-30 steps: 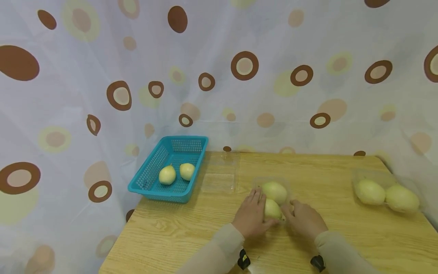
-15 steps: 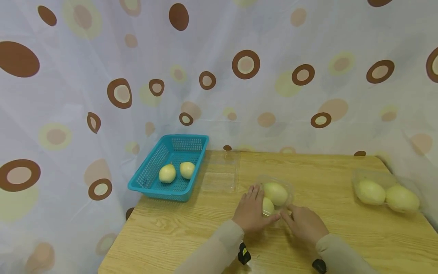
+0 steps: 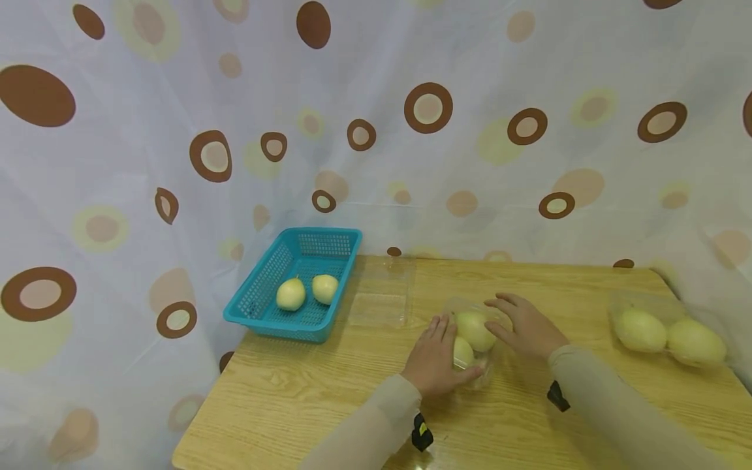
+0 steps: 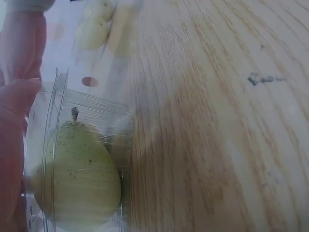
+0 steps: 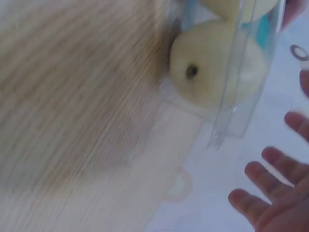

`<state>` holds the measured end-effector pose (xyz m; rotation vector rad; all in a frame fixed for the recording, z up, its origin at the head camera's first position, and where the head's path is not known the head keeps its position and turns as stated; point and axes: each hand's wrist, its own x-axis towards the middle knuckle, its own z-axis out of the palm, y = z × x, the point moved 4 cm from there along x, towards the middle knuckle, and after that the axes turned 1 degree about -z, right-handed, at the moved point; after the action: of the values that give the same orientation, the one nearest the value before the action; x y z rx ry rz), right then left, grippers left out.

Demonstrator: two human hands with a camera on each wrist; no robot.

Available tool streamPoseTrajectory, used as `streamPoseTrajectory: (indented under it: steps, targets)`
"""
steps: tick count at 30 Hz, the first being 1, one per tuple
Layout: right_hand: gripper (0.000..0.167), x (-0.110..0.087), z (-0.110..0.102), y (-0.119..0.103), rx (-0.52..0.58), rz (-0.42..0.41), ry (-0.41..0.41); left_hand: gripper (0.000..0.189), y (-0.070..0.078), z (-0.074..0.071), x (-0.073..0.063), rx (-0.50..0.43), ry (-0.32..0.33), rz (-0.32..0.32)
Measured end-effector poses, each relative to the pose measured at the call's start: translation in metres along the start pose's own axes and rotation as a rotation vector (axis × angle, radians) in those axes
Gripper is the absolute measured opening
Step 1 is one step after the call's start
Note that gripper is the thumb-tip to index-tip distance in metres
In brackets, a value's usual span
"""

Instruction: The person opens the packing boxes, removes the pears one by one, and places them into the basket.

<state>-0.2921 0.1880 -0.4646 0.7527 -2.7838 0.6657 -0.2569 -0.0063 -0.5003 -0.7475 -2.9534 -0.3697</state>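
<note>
A clear plastic box (image 3: 458,304) with two pale yellow pears (image 3: 476,331) inside stands on the wooden table, between both hands. My left hand (image 3: 436,360) rests on its left side, fingers straight and thumb along the near edge. My right hand (image 3: 527,328) is at the box's right side, its fingers spread and slightly bent. In the right wrist view those fingers (image 5: 275,181) look apart from the box. The left wrist view shows one pear (image 4: 84,174) through the box wall, with the lid rim along the side nearest the left hand.
A blue basket (image 3: 235,310) holding two pears (image 3: 290,294) stands at the left. Beside it lies another clear plastic container (image 3: 378,308). At the far right another clear box holds two pears (image 3: 697,341). A patterned curtain (image 3: 376,170) hangs behind the table (image 3: 305,405).
My right hand has moved from the box's near right corner up to its right side. The left hand has stayed on the box's left side. The box has turned slightly.
</note>
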Motion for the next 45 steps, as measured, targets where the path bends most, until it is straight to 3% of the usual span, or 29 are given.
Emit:
streamPoseTrajectory:
  steps: [5,10,16,26,32,45]
  targets:
    - [0.061,0.015,0.013,0.012,0.038,-0.022,-0.142,0.103,0.002,0.004,0.0,0.039,0.005,0.019]
    - [0.064,0.015,0.027,0.017,0.071,-0.008,-0.194,0.103,0.005,0.006,0.0,0.075,0.003,0.037]
    - [0.062,0.012,0.027,0.018,0.063,0.025,-0.173,0.103,0.003,0.005,0.004,0.075,0.0,0.066]
    - [0.064,0.009,0.023,0.011,0.032,0.093,-0.164,0.092,0.004,-0.001,0.008,0.199,-0.064,0.07]
    - [0.064,0.003,0.018,0.006,-0.026,0.166,-0.15,0.076,0.017,-0.007,0.0,0.257,-0.014,0.101]
    - [0.07,-0.021,0.021,0.001,-0.08,0.213,-0.092,0.074,0.022,-0.009,-0.013,0.277,0.038,0.168]
